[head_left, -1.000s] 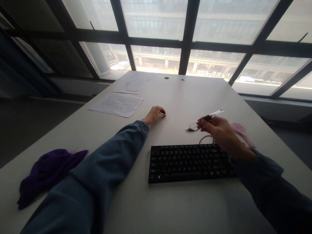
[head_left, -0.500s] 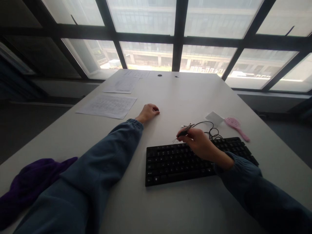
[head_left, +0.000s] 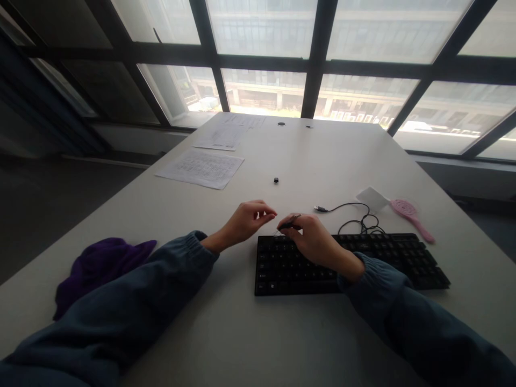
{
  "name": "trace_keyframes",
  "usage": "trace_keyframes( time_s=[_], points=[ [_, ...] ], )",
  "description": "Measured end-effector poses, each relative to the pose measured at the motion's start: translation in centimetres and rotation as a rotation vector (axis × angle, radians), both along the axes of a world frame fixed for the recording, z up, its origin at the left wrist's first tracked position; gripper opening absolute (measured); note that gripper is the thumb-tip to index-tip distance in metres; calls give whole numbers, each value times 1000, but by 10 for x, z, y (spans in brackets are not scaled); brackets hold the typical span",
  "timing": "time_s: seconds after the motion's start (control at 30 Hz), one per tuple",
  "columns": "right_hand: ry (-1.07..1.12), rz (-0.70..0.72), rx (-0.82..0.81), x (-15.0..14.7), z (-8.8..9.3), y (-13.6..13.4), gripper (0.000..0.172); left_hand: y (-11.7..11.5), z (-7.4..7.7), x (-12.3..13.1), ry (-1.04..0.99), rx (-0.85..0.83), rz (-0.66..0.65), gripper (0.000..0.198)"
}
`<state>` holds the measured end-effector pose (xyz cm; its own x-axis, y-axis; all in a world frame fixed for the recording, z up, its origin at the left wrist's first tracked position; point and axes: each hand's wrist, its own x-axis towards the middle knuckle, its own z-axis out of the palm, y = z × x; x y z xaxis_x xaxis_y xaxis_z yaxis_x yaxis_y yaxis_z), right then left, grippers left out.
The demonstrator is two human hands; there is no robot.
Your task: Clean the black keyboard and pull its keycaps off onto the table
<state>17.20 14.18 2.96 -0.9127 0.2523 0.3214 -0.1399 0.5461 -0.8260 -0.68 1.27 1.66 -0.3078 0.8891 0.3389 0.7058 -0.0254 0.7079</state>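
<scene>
My right hand [head_left: 308,239] hovers over the top left corner of a black keyboard [head_left: 350,262], its fingers pinched on a small dark tool with thin metal prongs [head_left: 287,226]. My left hand [head_left: 248,219] is just left of it, fingers curled with thumb and forefinger close together, almost touching the tool's tip. I cannot make out anything held in the left hand. A small black keycap-like piece [head_left: 276,180] lies alone on the white table [head_left: 258,333] beyond both hands. The keyboard's black cable [head_left: 355,215] loops behind it, its plug end lying free.
Printed paper sheets [head_left: 201,167] lie at the far left, with more sheets [head_left: 226,135] behind them. A purple cloth [head_left: 100,266] sits near the left edge. A pink hairbrush [head_left: 409,215] and a white card [head_left: 373,198] lie at the right. Large windows stand beyond the table.
My left hand drew back from the small black piece, leaving it on the table, and came beside the right hand. My right hand brought the tool left to the keyboard's corner.
</scene>
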Motion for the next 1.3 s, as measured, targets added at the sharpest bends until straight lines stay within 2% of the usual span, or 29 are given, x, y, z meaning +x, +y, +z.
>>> trace_keyframes(
  time_s=[0.07, 0.17, 0.3, 0.5, 0.83, 0.97, 1.1, 1.3],
  points=[
    [-2, 2, 2, -2, -2, 0, 15, -16, -2, 16, -48, 7, -38, 17],
    [2, 4, 7, -2, -2, 1, 16, -25, -9, 25, -63, 59, -76, 16],
    [-18, 3, -10, -2, 0, 2, 16, -23, -16, 20, -52, 117, -149, 18],
    [-51, 36, -33, 0, 1, 0, 15, -26, -18, 16, -28, 135, -239, 17],
    [-80, -6, 80, 0, 0, -5, 12, -21, -28, 19, 219, 294, -186, 10],
    [-57, 5, 120, 0, -3, -8, 14, -22, -30, 18, 215, 258, -184, 13],
    [-62, 10, 147, 0, -6, -10, 17, -24, -31, 16, 117, 171, -180, 17],
    [-73, -19, 180, 0, -9, -13, 18, -29, -22, 24, -62, -24, -76, 25]
  ],
)
